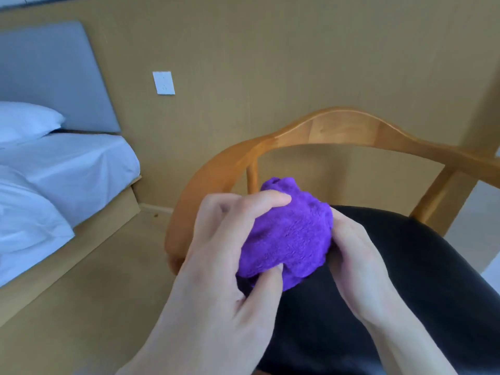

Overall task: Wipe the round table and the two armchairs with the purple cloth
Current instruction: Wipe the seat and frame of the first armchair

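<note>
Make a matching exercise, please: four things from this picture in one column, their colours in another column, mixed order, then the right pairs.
Things:
1. cloth
2. seat
3. pillow
4. headboard

Colours:
A. grey
B. purple
C. white
D. black

Pairs: 1-B, 2-D, 3-C, 4-A

Both hands, left and right, grip the cloth over the seat.

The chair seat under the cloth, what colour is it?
Black. The seat shows best in the head view, set in a light brown wooden frame.
</note>
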`<state>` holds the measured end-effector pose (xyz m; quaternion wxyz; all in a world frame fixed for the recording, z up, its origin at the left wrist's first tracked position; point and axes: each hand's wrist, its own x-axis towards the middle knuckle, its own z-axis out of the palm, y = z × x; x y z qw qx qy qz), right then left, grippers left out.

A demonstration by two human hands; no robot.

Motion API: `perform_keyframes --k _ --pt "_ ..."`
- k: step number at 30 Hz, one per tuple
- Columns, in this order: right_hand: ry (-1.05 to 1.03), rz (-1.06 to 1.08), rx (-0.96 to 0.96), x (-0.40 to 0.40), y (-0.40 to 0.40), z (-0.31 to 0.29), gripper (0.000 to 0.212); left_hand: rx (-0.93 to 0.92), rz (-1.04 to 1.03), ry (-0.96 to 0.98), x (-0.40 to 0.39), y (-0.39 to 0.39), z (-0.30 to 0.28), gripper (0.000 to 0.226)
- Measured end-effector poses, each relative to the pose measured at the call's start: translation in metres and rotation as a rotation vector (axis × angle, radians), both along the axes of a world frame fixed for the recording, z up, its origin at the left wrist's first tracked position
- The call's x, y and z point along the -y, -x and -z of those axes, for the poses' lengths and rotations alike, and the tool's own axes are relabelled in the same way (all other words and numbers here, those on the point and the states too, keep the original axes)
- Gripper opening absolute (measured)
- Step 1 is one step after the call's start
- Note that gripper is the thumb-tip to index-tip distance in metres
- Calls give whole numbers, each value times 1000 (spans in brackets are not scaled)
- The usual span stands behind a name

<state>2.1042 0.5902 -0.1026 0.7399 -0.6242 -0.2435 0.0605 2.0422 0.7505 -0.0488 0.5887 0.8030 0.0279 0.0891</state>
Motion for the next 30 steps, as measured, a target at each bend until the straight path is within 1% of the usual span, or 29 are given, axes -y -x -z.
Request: perform_keyframes --k 1,2,3,4,5,7,9,11,12,13,15,17,20,22,23,25,27,30 --pt "32 -44 -32 -7 -12 -7 33 75 104 -100 -9 13 -4 48" --pt "8 -88 -44 -13 -12 -18 23 183 29 -244 -11 26 -10 44" --pt "16 -153 31 -14 -9 -27 40 347 -137 -316 -16 34 -19 40" --pt "40 -143 123 -15 -4 -32 46 495 -325 -392 -28 39 -21 42" --pt "91 -81 223 -17 -3 -31 41 553 -366 -414 -46 50 -22 43" --pt "194 28 276 -27 -1 -33 27 440 -396 -390 -78 57 -20 39" --pt "358 113 354 -44 -3 -47 6 310 -431 -430 -103 58 -20 39" --pt "443 143 426 -58 -7 -59 21 211 -466 -531 -116 62 -17 44" --pt "446 144 460 -66 -9 -62 26 167 -468 -562 -122 64 -9 44" --pt "451 141 494 -73 -11 -62 30 150 -450 -582 -125 66 0 39" --pt "472 147 552 -90 -13 -58 34 150 -414 -579 -127 64 14 19" --pt "496 128 555 -106 -15 -50 34 142 -370 -506 -127 59 28 17" --pt "481 111 545 -117 -23 -33 31 191 -327 -316 -127 51 37 15" --pt "437 153 576 -123 -31 -26 33 248 -352 -287 -128 42 37 12" --pt "440 189 616 -128 -37 -24 32 274 -380 -313 -129 35 36 11" --pt "519 251 676 -139 -58 -21 33 286 -445 -423 -131 16 35 13" --pt "620 300 634 -148 -84 -23 35 233 -457 -538 -132 -6 32 18" --pt "760 332 568 -154 -109 -37 39 146 -410 -703 -132 -31 25 23"
